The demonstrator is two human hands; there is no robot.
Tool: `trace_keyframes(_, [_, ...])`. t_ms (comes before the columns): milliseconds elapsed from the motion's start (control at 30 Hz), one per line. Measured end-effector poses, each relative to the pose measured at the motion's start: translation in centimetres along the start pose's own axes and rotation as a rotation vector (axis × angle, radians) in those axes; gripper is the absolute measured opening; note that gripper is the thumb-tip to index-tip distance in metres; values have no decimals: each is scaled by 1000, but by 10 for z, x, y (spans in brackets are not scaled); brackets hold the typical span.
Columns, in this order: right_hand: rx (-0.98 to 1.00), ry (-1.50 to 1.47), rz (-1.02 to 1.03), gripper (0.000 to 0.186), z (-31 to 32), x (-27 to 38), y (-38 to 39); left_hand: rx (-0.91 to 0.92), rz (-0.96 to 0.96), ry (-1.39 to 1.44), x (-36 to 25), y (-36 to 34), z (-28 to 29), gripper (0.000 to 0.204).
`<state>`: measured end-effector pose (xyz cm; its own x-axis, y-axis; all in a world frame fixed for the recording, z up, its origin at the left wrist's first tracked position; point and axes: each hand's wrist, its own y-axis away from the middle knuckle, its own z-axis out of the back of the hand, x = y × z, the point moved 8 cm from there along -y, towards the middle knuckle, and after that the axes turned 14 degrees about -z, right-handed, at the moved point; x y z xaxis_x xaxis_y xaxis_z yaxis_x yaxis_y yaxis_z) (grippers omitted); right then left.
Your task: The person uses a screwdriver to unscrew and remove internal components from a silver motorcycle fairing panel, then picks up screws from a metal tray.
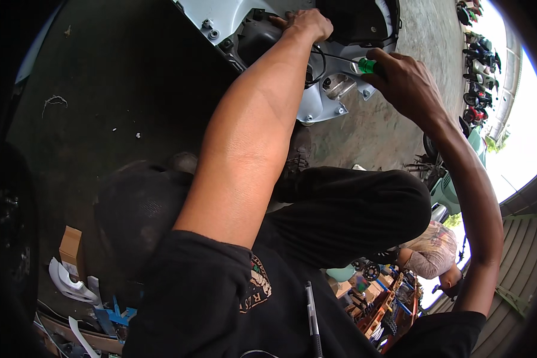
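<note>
Overhead, in the head view, the left hand [304,24] lay pressed on the dark inner part of a pale scooter body panel [325,101] at the far edge of the concrete floor [101,107], fingers curled over it, grasping nothing loose. The right hand [403,77] was clenched around a green-handled screwdriver [364,64], its shaft pointing left into the panel just beside the left wrist. Near the floor's right edge stood parked scooters [477,65]; a pen [312,316] sat clipped at the black shirt.
</note>
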<state>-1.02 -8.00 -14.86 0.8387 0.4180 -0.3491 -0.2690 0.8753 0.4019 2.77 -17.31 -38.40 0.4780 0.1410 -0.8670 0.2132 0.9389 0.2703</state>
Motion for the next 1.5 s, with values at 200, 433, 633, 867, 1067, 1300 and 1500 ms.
trace_keyframes(200, [-142, 270, 245, 21, -5, 37, 9, 17, 2, -91, 1, 3, 6, 56])
trace_keyframes(433, [-325, 117, 519, 17, 7, 39, 6, 300, -92, -366, -20, 26, -4, 55])
trace_keyframes(633, [-85, 293, 263, 15, 5, 41, -14, 346, -61, -475, -14, 37, 4, 57])
trace_keyframes(867, [110, 366, 191, 33, -5, 61, -18, 449, -106, -465, -21, 38, -4, 48])
trace_keyframes(1067, [280, 290, 174, 12, 8, 64, -17, 599, -56, -593, -9, 31, -24, 53])
trace_keyframes(1300, [298, 55, -45, 16, 10, 38, -23, 592, -189, -615, -30, 63, -4, 56])
trace_keyframes(1500, [288, 28, 59, 19, 15, 51, -26, 521, -132, -675, -13, 44, -9, 57])
